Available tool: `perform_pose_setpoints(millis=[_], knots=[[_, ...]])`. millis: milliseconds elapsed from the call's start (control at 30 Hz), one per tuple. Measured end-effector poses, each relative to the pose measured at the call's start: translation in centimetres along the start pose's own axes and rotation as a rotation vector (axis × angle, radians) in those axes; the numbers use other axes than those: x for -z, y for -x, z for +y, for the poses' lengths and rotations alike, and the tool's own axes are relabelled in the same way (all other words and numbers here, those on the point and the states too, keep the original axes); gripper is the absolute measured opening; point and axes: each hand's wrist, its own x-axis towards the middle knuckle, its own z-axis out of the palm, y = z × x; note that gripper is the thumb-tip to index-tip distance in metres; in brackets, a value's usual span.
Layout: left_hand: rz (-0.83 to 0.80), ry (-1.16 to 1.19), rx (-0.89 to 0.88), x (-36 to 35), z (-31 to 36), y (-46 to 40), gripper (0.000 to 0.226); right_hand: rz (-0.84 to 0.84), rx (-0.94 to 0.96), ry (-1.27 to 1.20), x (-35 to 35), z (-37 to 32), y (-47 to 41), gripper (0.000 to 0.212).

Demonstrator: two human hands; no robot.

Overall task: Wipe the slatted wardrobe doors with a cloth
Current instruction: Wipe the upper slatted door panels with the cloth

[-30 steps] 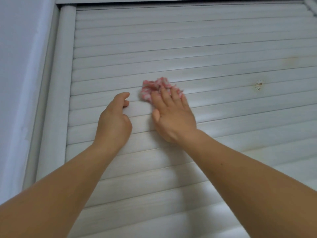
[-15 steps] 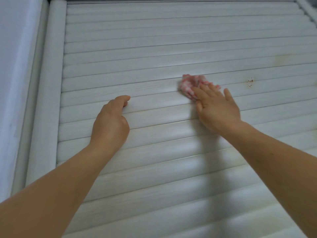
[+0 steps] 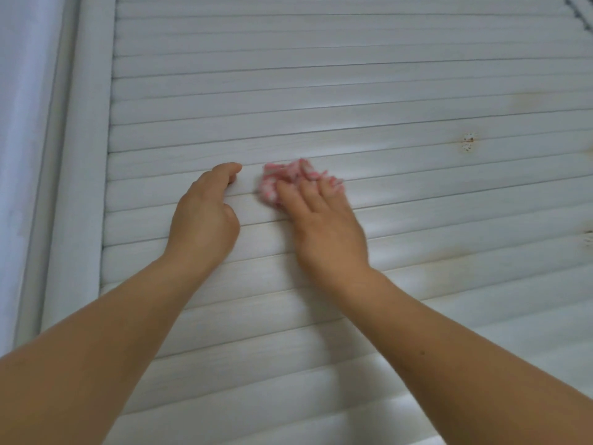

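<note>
Two bare hands rest against the slatted wardrobe door, a white panel of horizontal, faintly grained slats that fills nearly the whole view. A small crumpled cloth, pink and white and somewhat blurred, lies bunched on a slat just left of centre. The right hand presses it flat to the door, its fingers straight and spread over the cloth's lower edge, so that the fabric shows at 12 o'clock of the fingertips. At 9 o'clock of the cloth, just beside it and apart, the left hand rests on the slats with loosely curled fingers, holding nothing. A rusty screw mark spots the door at 2 o'clock of the cloth, well apart. The rounded door frame runs down the left side.
</note>
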Motion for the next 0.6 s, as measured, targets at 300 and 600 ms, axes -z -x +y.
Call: perform_pose_setpoints(millis=[300, 600], knots=[[-0.029, 0.008, 0.029, 0.4, -0.3, 0.1, 0.066, 0.027, 0.000, 0.032, 1.3, 4.9, 0.5, 0.059], [-0.038, 0.004, 0.000, 0.3, -0.4, 0.4, 0.064, 0.112, -0.364, 0.059, 2.6, 8.6, 2.5, 0.067]])
